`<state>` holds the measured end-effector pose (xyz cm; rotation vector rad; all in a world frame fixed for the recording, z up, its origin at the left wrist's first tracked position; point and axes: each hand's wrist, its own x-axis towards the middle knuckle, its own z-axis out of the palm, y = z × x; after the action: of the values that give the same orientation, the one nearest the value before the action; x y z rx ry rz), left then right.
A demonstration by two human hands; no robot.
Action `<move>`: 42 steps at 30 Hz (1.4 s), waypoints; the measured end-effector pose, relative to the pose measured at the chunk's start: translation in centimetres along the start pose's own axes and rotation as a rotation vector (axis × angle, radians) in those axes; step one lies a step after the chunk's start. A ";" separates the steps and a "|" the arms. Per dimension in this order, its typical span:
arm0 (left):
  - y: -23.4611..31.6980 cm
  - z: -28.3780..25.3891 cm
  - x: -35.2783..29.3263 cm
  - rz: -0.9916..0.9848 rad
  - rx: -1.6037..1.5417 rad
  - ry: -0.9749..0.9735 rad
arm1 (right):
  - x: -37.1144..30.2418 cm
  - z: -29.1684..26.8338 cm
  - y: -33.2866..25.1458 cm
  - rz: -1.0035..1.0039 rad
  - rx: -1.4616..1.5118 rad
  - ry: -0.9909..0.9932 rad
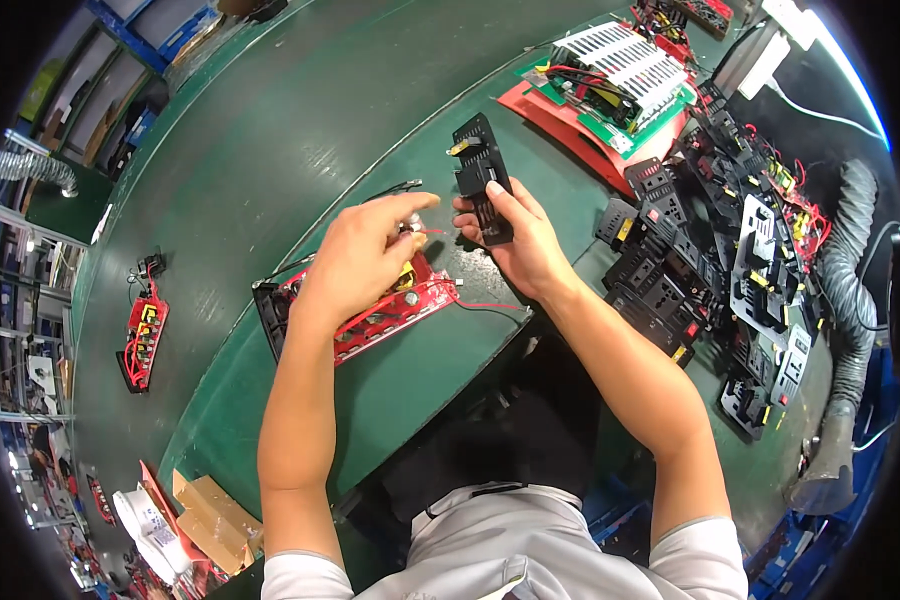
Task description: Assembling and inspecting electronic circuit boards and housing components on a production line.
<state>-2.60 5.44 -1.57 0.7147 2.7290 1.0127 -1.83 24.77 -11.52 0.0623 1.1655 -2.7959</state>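
In my right hand (530, 245) is a black plastic end panel (482, 180) with vent slots, a socket and a yellow part, held upright between thumb and fingers. My left hand (355, 250) is curled just to its left, over a circuit board assembly (400, 310) with red edges. A short red wire (432, 232) comes out between its thumb and index finger, though the fingers partly hide the grip. Below that hand, the assembly lies on the green bench with a black panel (270, 315) at its left end. Thin red and black leads (495, 307) trail from its right side.
Black panels (660, 270) are heaped to the right, beside a grey flexible duct (855, 260). Far right, a white slotted case (625, 75) rests on a red tray (560, 135). Another red board assembly (145, 335) lies at left, with a cardboard box (215, 515) near the lower left.
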 end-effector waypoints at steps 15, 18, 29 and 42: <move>-0.2 2.7 -0.9 0.239 0.412 -0.076 | 0.8 0.2 -0.2 -0.046 0.005 0.023; -0.2 3.7 -0.9 0.241 0.432 -0.055 | 0.9 -0.6 -0.2 -0.082 0.006 0.041; -1.6 0.1 -1.7 0.300 0.112 0.128 | 0.1 -1.6 -0.1 -0.083 0.022 0.032; -7.6 -9.4 -4.3 -0.153 0.187 0.281 | -0.1 -1.0 0.0 -0.091 -0.003 0.046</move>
<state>-4.50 -7.01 0.53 0.4048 3.0956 0.8922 -1.73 25.47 -12.23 0.0752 1.2130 -2.8860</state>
